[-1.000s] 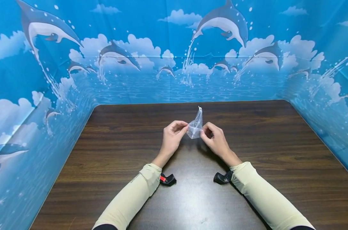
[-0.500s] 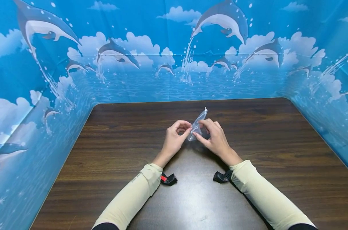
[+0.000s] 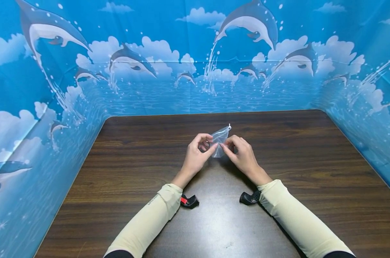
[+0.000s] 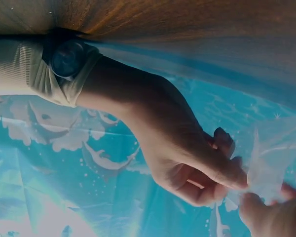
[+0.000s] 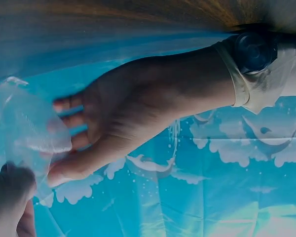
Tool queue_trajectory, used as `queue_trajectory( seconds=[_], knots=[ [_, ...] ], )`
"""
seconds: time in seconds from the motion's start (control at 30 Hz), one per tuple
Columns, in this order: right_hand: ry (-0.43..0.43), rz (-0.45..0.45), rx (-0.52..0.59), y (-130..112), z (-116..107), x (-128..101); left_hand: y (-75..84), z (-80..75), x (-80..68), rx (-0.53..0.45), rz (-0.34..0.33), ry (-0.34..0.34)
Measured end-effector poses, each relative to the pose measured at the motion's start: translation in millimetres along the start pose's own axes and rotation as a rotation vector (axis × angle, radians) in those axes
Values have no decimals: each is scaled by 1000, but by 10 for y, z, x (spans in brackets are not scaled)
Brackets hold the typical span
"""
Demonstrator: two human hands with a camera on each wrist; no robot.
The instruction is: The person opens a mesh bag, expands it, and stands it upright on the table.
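Above the middle of the worktop [image 3: 124,172] we hold a small clear plastic bag [image 3: 220,138] between both hands, off the surface. On the left, our left hand [image 3: 196,156] pinches the bag's near edge, fingers [image 3: 205,139] curled in; its thumb tip is hidden behind the film. To the right, our right hand [image 3: 241,154] pinches the same edge just beside it. We cannot make out whether the bag holds anything. From the left wrist view the bag [image 4: 269,165] is cut off at the frame's edge; from the right wrist view its rounded, puffed side [image 5: 27,131] shows, which the head view flattens. Dark wood grain runs across the worktop, and blue dolphin-print screens [image 3: 37,89] wall it on three sides.
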State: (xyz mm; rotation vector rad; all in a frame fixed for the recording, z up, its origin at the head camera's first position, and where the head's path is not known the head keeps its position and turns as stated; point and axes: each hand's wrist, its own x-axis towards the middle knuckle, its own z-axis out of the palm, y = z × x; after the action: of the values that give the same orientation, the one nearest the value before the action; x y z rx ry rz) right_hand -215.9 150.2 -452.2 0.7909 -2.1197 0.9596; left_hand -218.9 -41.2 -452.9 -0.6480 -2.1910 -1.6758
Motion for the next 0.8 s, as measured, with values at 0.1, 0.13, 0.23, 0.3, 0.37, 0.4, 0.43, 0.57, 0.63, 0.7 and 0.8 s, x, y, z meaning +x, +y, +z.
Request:
queue_trajectory(
  seconds=[0.1,0.13,0.23,0.3,0.37,0.4,0.43,0.57,0.63,0.7,0.8],
  knots=[
    [31,-24,42,-2,-2,7,-34,-4,-14,108,-22,-38],
    [36,-31,54,-2,-2,9,-46,-4,-18,133,-25,-45],
    [37,-58,72,5,-3,12,-57,-5,-26,198,-37,-23],
    [24,-76,67,8,-3,16,-47,-6,-32,236,-54,6],
    [2,-91,56,6,-3,18,-32,-7,-43,269,-78,23],
    [-9,-100,47,3,-2,18,-25,-6,-51,261,-93,23],
    [-19,-108,42,-2,-1,18,-20,0,-59,228,-105,15],
    [-19,-120,28,-13,9,10,-27,36,-79,21,-137,-23],
    [-12,-119,34,-13,14,7,-50,57,-82,-52,-131,-26],
    [-16,-115,40,-12,17,8,-75,66,-77,-73,-110,-1],
    [-25,-109,25,-8,15,12,-102,67,-65,-39,-55,67]
  ],
)
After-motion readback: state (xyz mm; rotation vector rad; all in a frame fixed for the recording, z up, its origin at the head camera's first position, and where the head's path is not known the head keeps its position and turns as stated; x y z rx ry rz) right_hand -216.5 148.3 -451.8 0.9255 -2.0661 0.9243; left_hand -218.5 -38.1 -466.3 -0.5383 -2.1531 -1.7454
